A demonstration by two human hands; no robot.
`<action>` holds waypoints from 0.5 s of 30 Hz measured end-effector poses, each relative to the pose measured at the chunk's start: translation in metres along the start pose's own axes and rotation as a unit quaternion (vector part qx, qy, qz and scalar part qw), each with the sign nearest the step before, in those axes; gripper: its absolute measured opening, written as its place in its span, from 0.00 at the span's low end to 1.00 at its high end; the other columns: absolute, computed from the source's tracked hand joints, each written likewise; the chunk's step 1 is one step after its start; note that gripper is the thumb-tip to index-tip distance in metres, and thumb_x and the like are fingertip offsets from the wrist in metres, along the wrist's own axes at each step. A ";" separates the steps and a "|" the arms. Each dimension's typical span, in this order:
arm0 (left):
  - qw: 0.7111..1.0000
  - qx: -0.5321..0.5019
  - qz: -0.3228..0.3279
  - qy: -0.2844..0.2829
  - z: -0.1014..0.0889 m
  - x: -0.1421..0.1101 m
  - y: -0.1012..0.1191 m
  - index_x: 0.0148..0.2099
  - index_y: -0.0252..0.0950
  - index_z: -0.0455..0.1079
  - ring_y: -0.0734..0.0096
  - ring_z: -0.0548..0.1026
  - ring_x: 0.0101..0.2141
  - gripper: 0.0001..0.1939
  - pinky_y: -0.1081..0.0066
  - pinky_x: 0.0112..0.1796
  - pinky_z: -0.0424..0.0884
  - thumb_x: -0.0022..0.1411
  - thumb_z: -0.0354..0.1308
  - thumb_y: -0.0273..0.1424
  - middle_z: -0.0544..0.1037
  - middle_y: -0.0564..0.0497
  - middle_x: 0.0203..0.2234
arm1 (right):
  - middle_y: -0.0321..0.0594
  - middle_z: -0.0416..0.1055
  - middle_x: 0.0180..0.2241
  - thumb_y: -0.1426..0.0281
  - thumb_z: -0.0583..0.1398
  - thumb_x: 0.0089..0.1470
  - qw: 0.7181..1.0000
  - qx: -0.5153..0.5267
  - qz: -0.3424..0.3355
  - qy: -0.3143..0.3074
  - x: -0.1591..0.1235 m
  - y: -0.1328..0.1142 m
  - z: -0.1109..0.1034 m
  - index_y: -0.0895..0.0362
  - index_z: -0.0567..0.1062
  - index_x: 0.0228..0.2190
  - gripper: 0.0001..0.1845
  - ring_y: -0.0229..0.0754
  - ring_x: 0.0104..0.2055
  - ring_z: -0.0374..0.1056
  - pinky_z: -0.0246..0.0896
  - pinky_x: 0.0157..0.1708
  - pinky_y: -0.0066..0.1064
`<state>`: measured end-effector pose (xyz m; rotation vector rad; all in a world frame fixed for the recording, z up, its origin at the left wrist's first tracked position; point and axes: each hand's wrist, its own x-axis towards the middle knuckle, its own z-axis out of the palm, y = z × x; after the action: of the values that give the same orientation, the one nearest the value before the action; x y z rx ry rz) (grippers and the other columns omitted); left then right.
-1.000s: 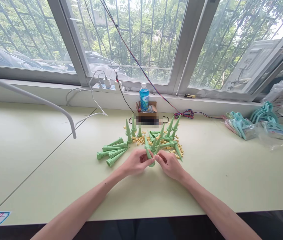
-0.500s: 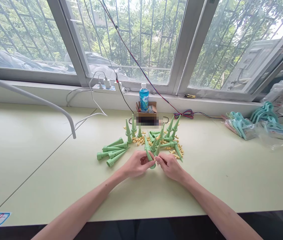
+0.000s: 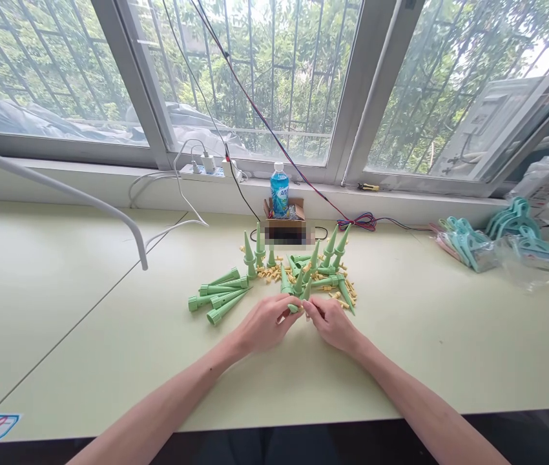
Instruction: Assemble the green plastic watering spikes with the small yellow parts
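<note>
My left hand is closed round a green plastic watering spike, and most of it is hidden behind the fingers. Against it, the fingertips of my right hand are pinched together; whatever they grip is too small and covered to make out. Just beyond both hands, several green spikes stand point up, among them one spike near the middle. Small yellow T-shaped valves lie scattered between them. To the left of my left hand, several more spikes lie on their sides in a loose pile.
Behind the parts stands a small cardboard box with a blue bottle. A coiled cable lies by the window sill. Wrapped teal hangers are at the right of the table. A white tube juts in from the left.
My left hand has turned over the green spike, so its pointed end no longer shows and only a small part is visible. My right hand stays pinched close beside it, nearly in place.
</note>
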<state>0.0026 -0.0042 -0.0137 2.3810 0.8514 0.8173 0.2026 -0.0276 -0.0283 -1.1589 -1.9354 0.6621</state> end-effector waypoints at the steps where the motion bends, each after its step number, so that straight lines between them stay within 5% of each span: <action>1: 1.000 0.003 -0.001 0.006 0.000 0.000 0.000 0.44 0.37 0.75 0.74 0.72 0.26 0.09 0.73 0.30 0.67 0.69 0.54 0.32 0.79 0.48 0.34 | 0.32 0.60 0.19 0.60 0.49 0.68 1.000 0.006 -0.002 0.003 0.000 -0.001 0.000 0.56 0.65 0.23 0.23 0.35 0.21 0.55 0.50 0.24 0.28; 11: 0.991 -0.107 0.004 0.086 -0.012 0.007 0.010 0.48 0.36 0.69 0.76 0.71 0.27 0.10 0.77 0.26 0.69 0.65 0.55 0.30 0.72 0.50 0.31 | 0.30 0.53 0.20 0.59 0.51 0.67 0.999 0.016 -0.014 0.031 -0.001 -0.005 0.001 0.55 0.62 0.24 0.21 0.34 0.21 0.47 0.45 0.22 0.29; 15: 0.977 -0.179 -0.044 0.106 -0.013 0.008 0.012 0.40 0.35 0.66 0.77 0.70 0.25 0.10 0.77 0.25 0.68 0.69 0.52 0.37 0.71 0.52 0.28 | 0.30 0.55 0.20 0.59 0.50 0.67 0.998 0.014 -0.013 0.062 -0.002 -0.009 -0.001 0.55 0.64 0.25 0.20 0.35 0.21 0.49 0.47 0.23 0.29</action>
<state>0.0034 -0.0036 0.0058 1.9540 0.8077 1.1015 0.1994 -0.0330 -0.0216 -1.1284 -1.8293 0.5884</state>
